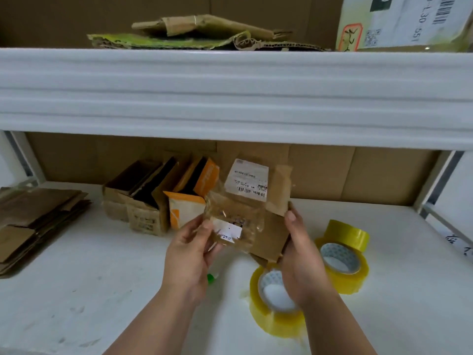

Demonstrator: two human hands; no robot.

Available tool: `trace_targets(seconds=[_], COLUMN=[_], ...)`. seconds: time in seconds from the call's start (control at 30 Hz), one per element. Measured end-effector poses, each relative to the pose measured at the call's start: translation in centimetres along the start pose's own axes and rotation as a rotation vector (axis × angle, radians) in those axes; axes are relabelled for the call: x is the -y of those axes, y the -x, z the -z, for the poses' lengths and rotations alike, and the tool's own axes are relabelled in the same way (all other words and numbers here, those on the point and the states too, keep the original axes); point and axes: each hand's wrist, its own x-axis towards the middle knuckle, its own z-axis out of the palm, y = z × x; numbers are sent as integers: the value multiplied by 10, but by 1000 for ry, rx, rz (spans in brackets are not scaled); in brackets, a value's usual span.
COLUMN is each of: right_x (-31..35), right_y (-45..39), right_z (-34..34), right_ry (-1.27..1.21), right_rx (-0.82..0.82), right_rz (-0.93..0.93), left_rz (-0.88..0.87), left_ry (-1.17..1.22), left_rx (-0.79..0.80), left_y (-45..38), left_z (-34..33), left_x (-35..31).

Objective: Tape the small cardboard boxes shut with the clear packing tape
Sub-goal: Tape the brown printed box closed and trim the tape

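Note:
A small brown cardboard box [266, 226] with a white shipping label and old clear tape on it is held up above the white shelf surface [102, 290]. My left hand [190, 254] grips its left side, thumb on a small white sticker. My right hand [302, 254] grips its right edge, thumb on the front. Three rolls of yellowish clear packing tape lie at the right: one [266, 308] partly under my right wrist, one [345, 267] flat beside it, one [350, 234] on edge behind.
Several open small boxes [153, 198], brown and orange-white, stand at the back left. A stack of flattened cardboard [33, 221] lies at the far left. A small green thing [211, 278] peeks out under my left hand. A thick white shelf beam [230, 98] overhangs.

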Motion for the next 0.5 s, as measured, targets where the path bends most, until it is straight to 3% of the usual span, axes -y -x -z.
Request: trace_targets(seconds=[0.1, 0.17, 0.23, 0.37, 0.5], right_x=[3, 6, 2, -10, -26], right_y=[-13, -18, -32, -65, -84], right_z=[-5, -12, -22, -36, -42], right_ry=[69, 265, 598, 1378, 1697], right_rx=[-120, -104, -156, -221, -101], right_rz=[75, 86, 109, 216, 268], left_rz=[67, 87, 150, 386, 214], left_ry=[-148, -273, -344, -227, -395], left_rx=[33, 12, 16, 162, 39], left_y=[-22, -31, -43, -59, -72], left_z=[-1, -2, -3, -1, 17], left_x=[5, 7, 7, 7, 15])
